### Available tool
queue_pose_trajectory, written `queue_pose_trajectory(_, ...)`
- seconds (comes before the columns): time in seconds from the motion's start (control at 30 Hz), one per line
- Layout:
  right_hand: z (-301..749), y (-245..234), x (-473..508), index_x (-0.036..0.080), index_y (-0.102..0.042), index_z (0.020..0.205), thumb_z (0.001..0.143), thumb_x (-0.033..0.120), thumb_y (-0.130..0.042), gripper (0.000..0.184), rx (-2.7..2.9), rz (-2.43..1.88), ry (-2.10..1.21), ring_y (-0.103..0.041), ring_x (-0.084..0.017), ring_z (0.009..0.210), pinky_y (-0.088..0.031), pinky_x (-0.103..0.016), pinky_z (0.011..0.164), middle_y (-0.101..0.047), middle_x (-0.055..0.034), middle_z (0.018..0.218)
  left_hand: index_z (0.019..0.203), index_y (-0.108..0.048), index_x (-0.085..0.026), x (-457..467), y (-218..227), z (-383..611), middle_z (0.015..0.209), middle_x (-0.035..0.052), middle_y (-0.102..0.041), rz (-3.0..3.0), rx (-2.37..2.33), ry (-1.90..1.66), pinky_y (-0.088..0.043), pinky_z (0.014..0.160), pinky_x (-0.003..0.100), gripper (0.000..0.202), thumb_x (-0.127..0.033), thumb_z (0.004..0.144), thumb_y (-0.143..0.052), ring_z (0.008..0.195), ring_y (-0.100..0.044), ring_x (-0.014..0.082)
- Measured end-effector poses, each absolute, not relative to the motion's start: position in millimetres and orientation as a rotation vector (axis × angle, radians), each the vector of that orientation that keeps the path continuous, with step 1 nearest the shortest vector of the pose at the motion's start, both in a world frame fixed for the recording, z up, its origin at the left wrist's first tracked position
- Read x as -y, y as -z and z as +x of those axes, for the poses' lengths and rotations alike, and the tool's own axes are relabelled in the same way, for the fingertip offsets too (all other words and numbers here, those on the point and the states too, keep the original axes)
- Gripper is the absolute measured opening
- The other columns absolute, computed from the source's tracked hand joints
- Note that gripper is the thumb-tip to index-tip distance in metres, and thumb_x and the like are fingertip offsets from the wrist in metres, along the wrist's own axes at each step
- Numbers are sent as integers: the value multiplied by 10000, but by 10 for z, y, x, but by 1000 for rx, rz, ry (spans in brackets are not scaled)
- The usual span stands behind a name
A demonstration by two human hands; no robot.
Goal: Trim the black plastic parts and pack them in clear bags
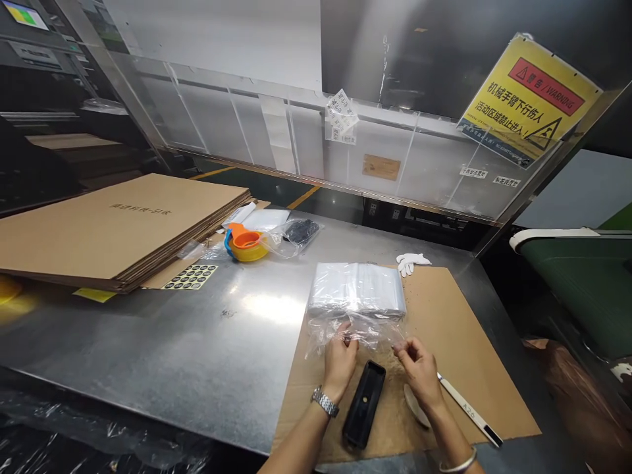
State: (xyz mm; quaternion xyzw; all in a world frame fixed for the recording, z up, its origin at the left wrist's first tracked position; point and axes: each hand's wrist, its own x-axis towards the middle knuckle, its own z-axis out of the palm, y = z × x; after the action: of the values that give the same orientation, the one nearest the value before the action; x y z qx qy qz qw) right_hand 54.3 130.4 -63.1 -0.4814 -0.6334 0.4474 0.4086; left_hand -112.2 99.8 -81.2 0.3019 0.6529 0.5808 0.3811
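My left hand (340, 361), with a metal watch on the wrist, has its fingers closed on one side of a clear plastic bag (370, 332). At the bag's other edge, my right hand (419, 367) pinches the film between thumb and forefinger. Just beyond the bag lies a thick stack of clear plastic bags (356, 288). A long black plastic part (364, 405), hollow side up, rests between my forearms on a cardboard sheet (471, 342). Right of my right wrist is a pale slim tool marked A26 (468, 407). A round flat object (415, 405), partly hidden, lies under that wrist.
Stacked flat cardboard (133, 224) covers the table's left. Near it are round labels (191, 277), an orange and yellow tape dispenser (247, 243) and a bagged black item (301, 230). A white glove (413, 262) lies behind the cardboard sheet. A clear panel with a warning sign (533, 99) stands beyond.
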Motion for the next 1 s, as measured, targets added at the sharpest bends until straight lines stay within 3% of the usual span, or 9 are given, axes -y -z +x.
queue_pose_trajectory(0.1,709,573,-1297,193,-471,705,759,481,-592,317,1389,-1233,-1186,-560,-144,617,-432,-238,578,-607,-5,638,1162,-562,-122,-1069,819,-1236,495,-43,-569,746,-1702,-1494,-440,598,270,472,-165,692,-560,521,-567,164)
queue_pose_trajectory(0.2,850,520,-1207,193,-482,777,741,476,-625,319,1248,-1243,-1220,-550,-127,603,-437,-228,568,-621,-6,670,1206,-526,-121,-1097,831,-1221,679,29,-679,708,-1669,-1479,-480,672,288,496,-158,711,-549,639,-646,187)
queue_pose_trajectory(0.33,926,529,-1029,178,-544,817,710,466,-670,332,1163,-1272,-1247,-489,-95,541,-393,-188,502,-573,25,611,1283,-420,-67,-941,813,-1089,826,100,-704,667,-1588,-1433,-506,728,308,531,-205,777,-504,726,-680,198)
queue_pose_trajectory(0.43,900,523,-903,166,-583,771,711,462,-672,316,1156,-1290,-1284,-454,-84,508,-362,-181,474,-553,28,575,1294,-392,-57,-684,779,-985,868,120,-696,646,-1539,-1407,-522,653,300,545,-308,818,-481,672,-674,184)
queue_pose_trajectory(0.53,830,425,-786,149,-608,728,740,460,-646,313,1191,-1276,-1382,-498,-104,552,-391,-204,523,-588,-6,601,1165,-534,-105,-406,701,-897,928,111,-673,646,-1481,-1435,-486,528,241,488,-411,786,-542,648,-632,154)
queue_pose_trajectory(0.6,774,327,-710,145,-617,751,772,461,-612,316,1252,-1242,-1497,-524,-121,587,-404,-220,553,-613,-27,639,997,-623,-120,-259,608,-846,867,85,-661,659,-1420,-1446,-435,473,208,416,-453,750,-585,615,-582,128)
queue_pose_trajectory(0.7,686,209,-589,152,-613,777,795,439,-587,289,1440,-1203,-1570,-525,-125,598,-401,-227,560,-618,-31,673,844,-640,-132,-131,439,-785,678,22,-600,690,-1298,-1358,-364,442,186,355,-464,719,-629,531,-484,88)
queue_pose_trajectory(0.87,592,201,-430,169,-549,676,814,355,-561,232,1853,-1283,-1210,-487,-116,590,-363,-214,552,-547,6,623,746,-609,-127,-109,349,-743,639,-3,-546,712,-1084,-1189,-348,473,189,304,-412,677,-688,548,-433,81)
queue_pose_trajectory(1.0,593,291,-468,189,-457,638,826,357,-542,266,1909,-1300,-1069,-429,-98,528,-343,-194,493,-450,44,565,632,-562,-136,-113,504,-764,553,-10,-509,729,-1341,-1336,-380,514,229,327,-419,793,-539,517,-439,98)
